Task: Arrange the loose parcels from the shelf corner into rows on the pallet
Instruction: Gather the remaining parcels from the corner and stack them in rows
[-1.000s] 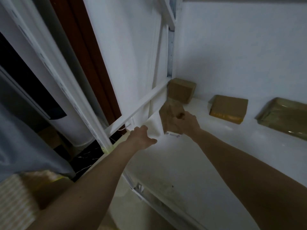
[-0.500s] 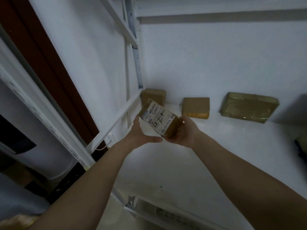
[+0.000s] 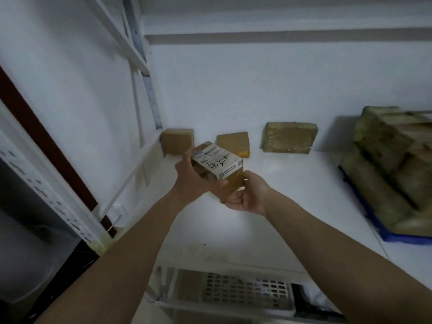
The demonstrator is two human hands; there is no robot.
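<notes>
I hold a small brown parcel (image 3: 219, 167) with a white handwritten label above the white shelf (image 3: 292, 190). My left hand (image 3: 195, 181) grips its left side and my right hand (image 3: 247, 195) cups it from below on the right. Three more brown parcels lean against the back wall: one in the corner (image 3: 178, 140), one beside it (image 3: 233, 142), and a wider taped one (image 3: 289, 136). At the right, a blue pallet (image 3: 397, 237) carries several stacked parcels (image 3: 395, 160).
White shelf uprights and a slanted rail (image 3: 138, 169) close off the left side. Below the shelf's front edge sits a white perforated crate (image 3: 245, 291). A dark red door frame (image 3: 46, 141) runs along the far left.
The view has swung to the right, bringing the pallet into sight. The parcel, first lifted by my right hand alone, is now held in both hands with its label facing up.
</notes>
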